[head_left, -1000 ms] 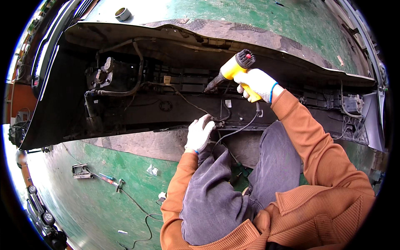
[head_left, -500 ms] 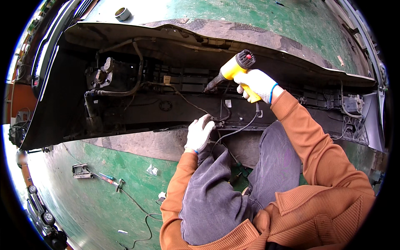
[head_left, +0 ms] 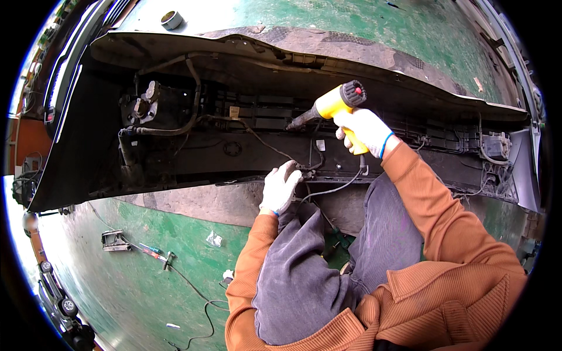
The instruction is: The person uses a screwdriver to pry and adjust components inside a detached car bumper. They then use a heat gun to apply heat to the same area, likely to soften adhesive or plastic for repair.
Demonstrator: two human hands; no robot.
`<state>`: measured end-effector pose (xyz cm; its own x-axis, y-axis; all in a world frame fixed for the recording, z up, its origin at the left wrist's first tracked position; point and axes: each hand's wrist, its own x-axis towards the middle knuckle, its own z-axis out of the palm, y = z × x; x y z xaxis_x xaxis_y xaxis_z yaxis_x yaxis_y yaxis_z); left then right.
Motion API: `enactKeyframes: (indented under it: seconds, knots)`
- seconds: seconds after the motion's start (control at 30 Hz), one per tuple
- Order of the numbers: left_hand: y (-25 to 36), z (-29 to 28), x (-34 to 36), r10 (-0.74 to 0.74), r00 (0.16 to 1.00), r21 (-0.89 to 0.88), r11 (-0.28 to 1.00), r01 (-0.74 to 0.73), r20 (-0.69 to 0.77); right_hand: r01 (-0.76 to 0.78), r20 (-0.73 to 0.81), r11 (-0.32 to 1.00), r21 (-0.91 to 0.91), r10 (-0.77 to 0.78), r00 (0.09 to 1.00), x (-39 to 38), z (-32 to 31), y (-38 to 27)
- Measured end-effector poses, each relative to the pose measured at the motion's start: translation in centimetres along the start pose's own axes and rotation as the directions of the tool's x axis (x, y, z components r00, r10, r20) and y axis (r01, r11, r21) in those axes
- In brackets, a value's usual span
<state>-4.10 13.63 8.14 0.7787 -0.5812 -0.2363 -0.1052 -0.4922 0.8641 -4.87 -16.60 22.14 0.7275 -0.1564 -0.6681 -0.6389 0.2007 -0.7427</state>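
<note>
A yellow heat gun (head_left: 332, 103) with a black back end and a dark nozzle is in my right hand (head_left: 366, 130), whose gloved fingers wrap its grip. The nozzle points down to the left, into the hollow inner side of a black car bumper (head_left: 193, 161). A dark cord (head_left: 338, 188) runs from the grip toward my knees. My left hand (head_left: 281, 186), also in a white glove, is at the bumper's near edge. Its fingers bend over that edge beside a small dark part, and the fingertips are partly hidden. A thin wiring harness (head_left: 260, 139) crosses the bumper toward it.
On the green floor to the left lie a black bracket-like part (head_left: 116, 240), a screwdriver (head_left: 153, 250), an air hose (head_left: 199, 292) and a small plastic bag (head_left: 214, 238). A roll of tape (head_left: 171, 20) stands beyond the bumper. A dirty mat (head_left: 193, 205) lies under it.
My right hand has lowered the heat gun's body slightly, nearer to me and to the right, so the gun lies flatter. My left hand stays at the bumper's edge.
</note>
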Motion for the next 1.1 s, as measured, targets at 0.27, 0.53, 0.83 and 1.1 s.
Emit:
enactKeyframes:
  seconds: [0.27,0.53,0.83,1.1]
  knots:
    - [-0.3,0.3,0.1,-0.002,1.0,0.028,1.0,0.003,-0.016,0.036,-0.126,0.999,0.026,-0.033,0.992,-3.0,1.4,7.8]
    - [0.6,0.0,-0.1,-0.02,1.0,-0.014,1.0,0.02,0.018,0.157,-0.225,0.968,-0.195,-0.2,0.954,-3.8,2.6,11.4]
    - [0.7,0.0,0.0,0.067,0.997,0.093,0.994,-0.065,-0.025,0.433,-0.07,0.839,-0.33,-0.479,0.875,-3.2,3.2,14.4]
    - [-0.3,0.4,-0.1,0.069,0.997,0.091,0.994,-0.064,-0.046,0.482,0.017,0.646,-0.592,-0.587,0.809,-3.1,3.4,16.0]
